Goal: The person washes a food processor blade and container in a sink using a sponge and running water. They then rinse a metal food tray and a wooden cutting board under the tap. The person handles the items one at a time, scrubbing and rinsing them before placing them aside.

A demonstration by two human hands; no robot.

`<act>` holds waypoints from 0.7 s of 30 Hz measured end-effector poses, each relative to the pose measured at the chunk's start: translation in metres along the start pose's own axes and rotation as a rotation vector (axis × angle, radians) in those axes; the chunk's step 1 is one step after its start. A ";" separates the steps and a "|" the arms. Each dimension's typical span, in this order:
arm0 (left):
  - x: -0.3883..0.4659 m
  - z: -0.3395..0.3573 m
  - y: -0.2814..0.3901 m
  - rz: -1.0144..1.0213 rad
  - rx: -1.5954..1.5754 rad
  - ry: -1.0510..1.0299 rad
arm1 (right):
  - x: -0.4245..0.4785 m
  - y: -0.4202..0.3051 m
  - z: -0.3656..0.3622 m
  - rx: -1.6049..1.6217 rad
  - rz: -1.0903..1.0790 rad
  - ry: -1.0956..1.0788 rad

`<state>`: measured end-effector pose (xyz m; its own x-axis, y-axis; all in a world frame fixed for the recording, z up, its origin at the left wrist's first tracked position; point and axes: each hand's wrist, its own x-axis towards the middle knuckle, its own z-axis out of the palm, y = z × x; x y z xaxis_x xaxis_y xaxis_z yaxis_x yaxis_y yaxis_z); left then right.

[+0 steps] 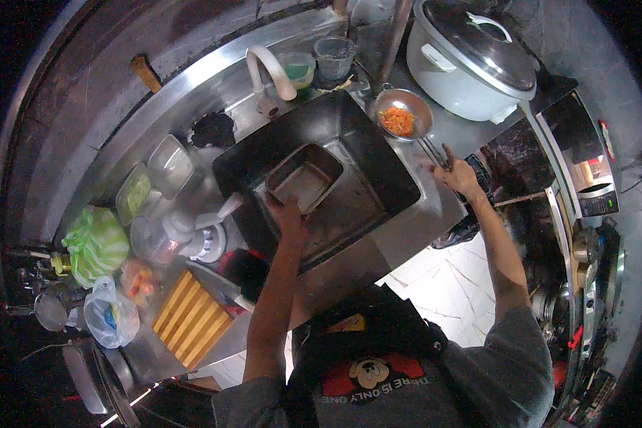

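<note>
My left hand (289,214) holds the near left edge of a rectangular metal pan (306,176) inside the dark sink (364,214). Off to the right, my right hand (457,174) is at the wire handle of a metal strainer (426,109); whether its fingers close on the handle cannot be told. The strainer rests beside the sink's far right corner with chopped orange food (397,121) in it. A pale curved faucet (270,69) stands behind the sink.
A large white rice cooker (460,80) stands behind the strainer. Left of the sink are clear containers (171,166), a blender-like appliance (206,241), a green striped bag (96,246) and a knife (219,281) by a slatted wooden board (192,321). A microwave (588,160) is at right.
</note>
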<state>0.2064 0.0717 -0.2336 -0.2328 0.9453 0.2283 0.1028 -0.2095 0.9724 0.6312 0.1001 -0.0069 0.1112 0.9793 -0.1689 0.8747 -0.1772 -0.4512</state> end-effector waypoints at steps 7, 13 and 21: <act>0.008 0.025 0.089 -0.630 -0.450 0.163 | -0.002 -0.049 0.017 -0.465 -0.461 0.571; -0.024 -0.006 -0.024 -0.340 -0.216 -0.016 | 0.084 -0.191 0.125 0.709 -0.733 -0.075; 0.012 0.016 0.056 -0.872 -0.816 0.108 | 0.217 -0.282 0.223 1.574 -0.074 -0.833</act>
<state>0.2251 0.0756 -0.1775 -0.0034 0.8303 -0.5573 -0.7640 0.3574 0.5371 0.3037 0.3412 -0.1116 -0.5856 0.7738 -0.2415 -0.4223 -0.5455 -0.7239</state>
